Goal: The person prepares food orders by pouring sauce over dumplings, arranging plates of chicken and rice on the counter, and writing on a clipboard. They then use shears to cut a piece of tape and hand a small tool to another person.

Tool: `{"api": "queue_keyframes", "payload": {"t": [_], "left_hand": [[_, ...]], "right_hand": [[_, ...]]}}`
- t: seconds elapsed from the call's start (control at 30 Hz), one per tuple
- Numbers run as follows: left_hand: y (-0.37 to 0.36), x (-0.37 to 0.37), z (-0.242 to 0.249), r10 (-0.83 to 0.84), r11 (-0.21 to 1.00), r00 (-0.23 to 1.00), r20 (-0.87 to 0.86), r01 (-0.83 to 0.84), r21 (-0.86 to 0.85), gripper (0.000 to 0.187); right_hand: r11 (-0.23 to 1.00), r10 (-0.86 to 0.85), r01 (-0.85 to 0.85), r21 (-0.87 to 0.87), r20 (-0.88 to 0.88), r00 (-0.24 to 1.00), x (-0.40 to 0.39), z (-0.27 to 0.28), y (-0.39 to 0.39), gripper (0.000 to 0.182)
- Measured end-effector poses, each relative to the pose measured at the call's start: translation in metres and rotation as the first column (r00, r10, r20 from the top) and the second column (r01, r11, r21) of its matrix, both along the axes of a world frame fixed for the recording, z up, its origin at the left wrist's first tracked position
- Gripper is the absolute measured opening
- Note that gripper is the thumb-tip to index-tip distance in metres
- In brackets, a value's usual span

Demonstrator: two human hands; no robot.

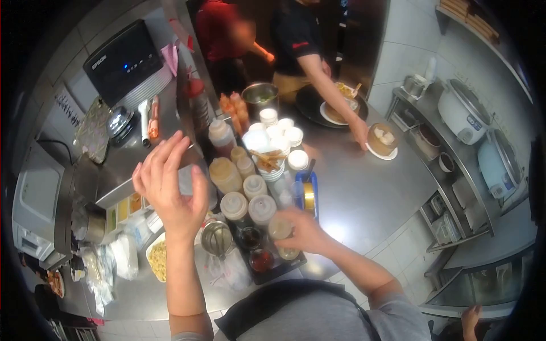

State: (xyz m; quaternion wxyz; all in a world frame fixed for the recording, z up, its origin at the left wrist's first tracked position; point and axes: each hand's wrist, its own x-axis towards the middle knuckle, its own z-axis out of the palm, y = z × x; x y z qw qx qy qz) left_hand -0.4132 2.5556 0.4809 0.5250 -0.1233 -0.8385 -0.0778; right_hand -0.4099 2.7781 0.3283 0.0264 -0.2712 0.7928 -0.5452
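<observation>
My left hand (pixel 173 190) is raised above the counter, fingers stretched out and thumb apart, holding nothing. Below and beside it are a metal pot (pixel 216 238) and a tray of noodles (pixel 157 261). My right hand (pixel 307 232) is closed round a small round beige-topped container (pixel 280 227) at the edge of a black tray (pixel 277 275). On that tray sit a jar of red sauce (pixel 261 260), a jar of dark sauce (pixel 250 237) and a pale jar (pixel 289 253), partly covered by my right hand. Squeeze bottles (pixel 234 206) stand just behind.
A co-worker's hand (pixel 359 133) touches a plate with a bamboo steamer (pixel 382 142) across the steel counter (pixel 364 199). White cups (pixel 293 136) and a blue container (pixel 309 196) stand mid-counter. A printer (pixel 125 62) is at the left, rice cookers (pixel 463 111) at the right.
</observation>
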Motion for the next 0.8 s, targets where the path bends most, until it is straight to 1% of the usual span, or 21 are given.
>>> {"api": "queue_keyframes", "payload": {"t": [0.07,0.1,0.17,0.2,0.23,0.3,0.33,0.37,0.4,0.43,0.47,0.5,0.53,0.57,0.6,0.63,0.67,0.7,0.73,0.77,0.8], "left_hand": [[0.002,0.000,0.000,0.000,1.000,1.000,-0.009,0.000,0.005,0.040],[0.003,0.000,-0.001,0.020,1.000,1.000,-0.007,-0.020,0.003,0.040],[0.003,0.000,-0.001,0.005,1.000,1.000,-0.016,-0.005,0.000,0.040],[0.003,0.000,-0.001,0.019,1.000,1.000,-0.008,-0.019,-0.001,0.039],[0.003,0.000,-0.001,0.036,0.999,0.999,-0.001,-0.036,-0.003,0.039],[0.003,0.000,-0.002,0.047,0.999,0.999,0.001,-0.047,-0.015,0.039],[0.003,-0.001,-0.003,0.061,0.998,0.998,0.007,-0.061,-0.018,0.039],[0.002,-0.001,-0.004,0.076,0.997,0.997,0.013,-0.075,-0.021,0.039],[0.002,-0.003,-0.005,0.093,0.995,0.996,0.008,-0.093,-0.027,0.038],[0.002,-0.004,-0.006,0.093,0.995,0.996,0.006,-0.093,-0.025,0.038],[0.002,-0.005,-0.008,0.098,0.995,0.995,-0.009,-0.099,-0.026,0.038],[0.001,-0.007,-0.008,0.105,0.994,0.994,-0.025,-0.106,-0.028,0.038],[0.002,-0.008,-0.008,0.112,0.993,0.993,-0.025,-0.113,-0.028,0.038],[0.004,-0.009,-0.008,0.122,0.992,0.992,-0.029,-0.123,-0.021,0.037],[0.004,-0.008,-0.008,0.138,0.990,0.990,-0.033,-0.139,-0.017,0.037],[0.003,-0.008,-0.008,0.161,0.987,0.986,-0.031,-0.162,-0.021,0.037],[0.002,-0.008,-0.008,0.144,0.989,0.989,-0.029,-0.144,-0.029,0.036],[0.001,-0.008,-0.008,0.130,0.991,0.991,-0.023,-0.131,-0.034,0.036],[0.000,-0.009,-0.008,0.120,0.992,0.992,-0.033,-0.121,-0.027,0.035],[-0.001,-0.010,-0.008,0.162,0.986,0.987,-0.020,-0.163,-0.030,0.035],[-0.001,-0.010,-0.008,0.143,0.989,0.990,-0.015,-0.143,-0.023,0.036]], "right_hand": [[0.981,0.062,-0.075,0.176,0.076,0.995,-0.004,-0.002,-0.001,0.052],[0.982,0.043,-0.054,0.181,0.066,0.997,-0.006,-0.004,-0.001,0.052],[0.961,0.174,-0.201,0.188,0.150,0.973,-0.013,-0.005,0.001,0.056],[0.906,0.294,-0.354,0.230,0.258,0.920,-0.020,-0.002,0.005,0.057],[0.910,0.286,-0.344,0.232,0.251,0.925,-0.028,-0.005,0.011,0.057],[0.897,0.415,-0.438,-0.065,0.472,0.778,-0.050,-0.015,0.026,0.052],[0.936,0.351,-0.306,-0.173,0.448,0.822,-0.058,-0.003,0.040,0.043],[0.952,0.217,-0.090,-0.294,0.435,0.874,-0.077,-0.002,0.051,0.036],[0.905,0.075,0.125,-0.407,0.441,0.894,-0.102,-0.006,0.062,0.029],[0.888,-0.141,0.293,-0.355,0.395,0.908,-0.130,-0.012,0.074,0.028],[0.834,-0.350,0.455,-0.313,0.337,0.874,-0.159,-0.025,0.086,0.027],[0.844,-0.506,0.523,-0.120,0.145,0.850,-0.196,-0.061,0.099,0.025],[0.797,-0.597,0.601,0.061,-0.079,0.799,-0.224,-0.093,0.106,0.024],[0.805,-0.586,0.591,0.061,-0.078,0.806,-0.232,-0.101,0.105,0.024],[0.834,-0.551,0.540,0.114,0.107,0.828,-0.238,-0.106,0.098,0.023],[0.865,-0.501,0.476,0.159,0.291,0.815,-0.247,-0.120,0.091,0.022],[0.878,-0.480,0.452,0.159,0.296,0.826,-0.257,-0.134,0.085,0.022],[0.888,-0.455,0.430,0.163,0.184,0.871,-0.270,-0.160,0.082,0.021],[0.901,-0.417,0.401,0.168,0.071,0.906,-0.274,-0.169,0.078,0.021],[0.873,-0.423,0.390,0.292,0.060,0.904,-0.282,-0.175,0.077,0.024],[0.834,-0.424,0.370,0.410,0.045,0.905,-0.289,-0.179,0.075,0.028]]}}
